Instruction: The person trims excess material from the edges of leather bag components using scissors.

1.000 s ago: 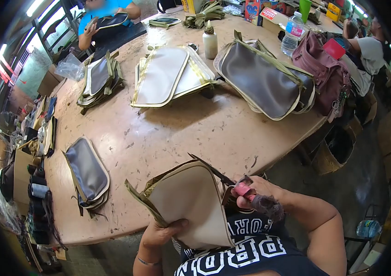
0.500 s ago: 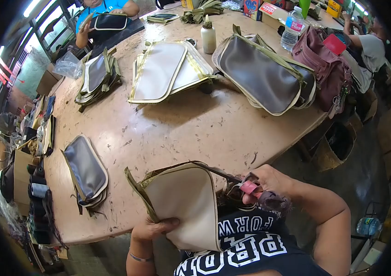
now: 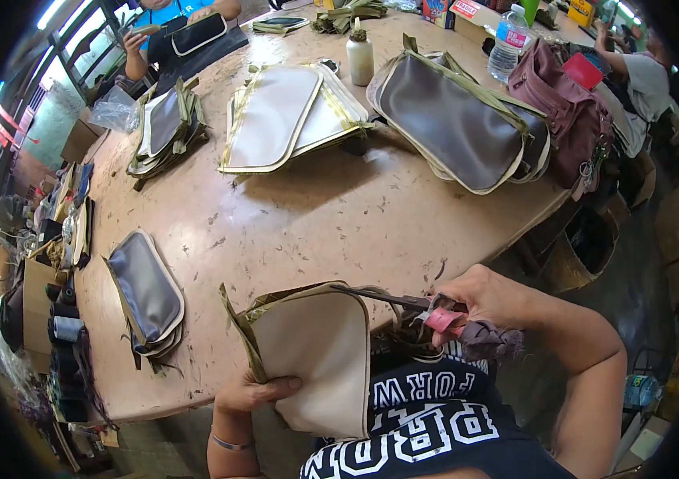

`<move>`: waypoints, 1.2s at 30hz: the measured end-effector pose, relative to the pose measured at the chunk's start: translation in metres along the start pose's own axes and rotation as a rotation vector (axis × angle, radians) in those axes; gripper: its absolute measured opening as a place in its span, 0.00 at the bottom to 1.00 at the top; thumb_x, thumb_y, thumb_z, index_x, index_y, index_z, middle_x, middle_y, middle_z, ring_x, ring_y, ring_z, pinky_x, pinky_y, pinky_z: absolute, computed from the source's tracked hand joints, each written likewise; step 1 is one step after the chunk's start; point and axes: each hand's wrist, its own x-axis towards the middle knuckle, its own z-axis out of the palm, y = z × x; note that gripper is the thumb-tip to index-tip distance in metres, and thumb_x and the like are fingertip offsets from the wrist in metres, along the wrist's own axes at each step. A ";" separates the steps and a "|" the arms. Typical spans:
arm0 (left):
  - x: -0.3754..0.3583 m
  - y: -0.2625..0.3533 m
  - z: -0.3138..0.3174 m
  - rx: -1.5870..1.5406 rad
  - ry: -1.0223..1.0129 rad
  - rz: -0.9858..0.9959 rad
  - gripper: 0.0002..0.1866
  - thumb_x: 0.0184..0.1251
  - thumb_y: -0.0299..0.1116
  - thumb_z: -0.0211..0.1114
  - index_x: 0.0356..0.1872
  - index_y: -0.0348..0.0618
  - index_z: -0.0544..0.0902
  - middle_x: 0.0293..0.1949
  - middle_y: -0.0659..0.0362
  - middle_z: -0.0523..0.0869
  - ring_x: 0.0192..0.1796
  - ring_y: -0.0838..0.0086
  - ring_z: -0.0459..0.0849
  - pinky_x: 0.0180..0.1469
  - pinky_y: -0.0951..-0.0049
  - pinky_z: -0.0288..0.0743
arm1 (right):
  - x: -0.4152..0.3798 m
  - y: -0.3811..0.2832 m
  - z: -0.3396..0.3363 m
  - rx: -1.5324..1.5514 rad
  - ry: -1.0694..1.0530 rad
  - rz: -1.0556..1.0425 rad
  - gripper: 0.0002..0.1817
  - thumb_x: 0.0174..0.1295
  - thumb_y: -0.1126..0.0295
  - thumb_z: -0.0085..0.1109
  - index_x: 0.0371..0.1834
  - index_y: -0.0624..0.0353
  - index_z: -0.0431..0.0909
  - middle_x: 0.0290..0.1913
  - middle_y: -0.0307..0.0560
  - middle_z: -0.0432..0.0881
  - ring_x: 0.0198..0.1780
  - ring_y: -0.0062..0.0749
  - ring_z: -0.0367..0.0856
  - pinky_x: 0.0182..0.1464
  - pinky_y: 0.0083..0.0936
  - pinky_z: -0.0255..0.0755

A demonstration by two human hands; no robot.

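Note:
My left hand (image 3: 253, 393) grips the lower left part of a beige pouch piece (image 3: 315, 359), thumb flat on its face. Olive-green strip material lines the piece's top and left edges. My right hand (image 3: 477, 297) is closed around scissors (image 3: 391, 300) whose handles are wrapped in pink and purple cloth. The blades reach left along the top edge of the pouch piece, with their tips at the rim. Some loose trim hangs between the blades and my shirt. Left of my hands lies a small stack of dark grey pouch pieces (image 3: 146, 279).
Farther back are piles of white pieces (image 3: 271, 112), dark brown pieces (image 3: 451, 112) and smaller grey ones (image 3: 165, 128). A glue bottle (image 3: 361, 60), water bottle (image 3: 507, 48) and maroon bag (image 3: 559, 112) stand behind. Scraps dot the table (image 3: 275, 231). A co-worker (image 3: 180, 24) sits across.
My right hand and the scissors have moved up and slightly right, with more of the blades showing. The pouch piece has shifted a little left. The co-worker's hands have moved around a dark piece.

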 end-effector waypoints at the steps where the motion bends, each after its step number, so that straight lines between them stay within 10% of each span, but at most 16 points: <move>1: 0.000 -0.002 -0.004 0.017 -0.029 -0.004 0.15 0.46 0.19 0.60 0.38 0.36 0.75 0.26 0.67 0.74 0.26 0.85 0.68 0.25 0.85 0.62 | 0.000 -0.001 -0.001 0.016 -0.008 -0.001 0.14 0.47 0.60 0.57 0.28 0.61 0.73 0.23 0.46 0.78 0.24 0.33 0.75 0.28 0.22 0.65; 8: 0.004 -0.001 -0.006 0.094 -0.206 0.033 0.15 0.48 0.19 0.60 0.40 0.35 0.74 0.36 0.62 0.76 0.38 0.81 0.71 0.39 0.80 0.66 | 0.010 0.007 0.004 -0.158 0.017 -0.003 0.16 0.48 0.58 0.54 0.33 0.59 0.71 0.27 0.47 0.78 0.31 0.38 0.75 0.34 0.26 0.66; 30: 0.004 0.000 -0.014 0.166 0.024 -0.056 0.14 0.42 0.21 0.62 0.35 0.37 0.76 0.28 0.64 0.76 0.28 0.81 0.72 0.29 0.82 0.66 | 0.000 0.015 -0.004 -0.030 0.249 -0.117 0.13 0.42 0.64 0.60 0.24 0.62 0.72 0.20 0.47 0.76 0.24 0.30 0.75 0.28 0.20 0.66; 36: 0.004 -0.012 -0.042 -0.338 0.089 0.056 0.14 0.41 0.20 0.56 0.34 0.35 0.72 0.23 0.61 0.74 0.22 0.78 0.71 0.23 0.81 0.64 | -0.007 0.029 0.002 -0.723 0.329 0.213 0.14 0.48 0.58 0.53 0.26 0.60 0.73 0.21 0.55 0.74 0.27 0.48 0.74 0.30 0.36 0.67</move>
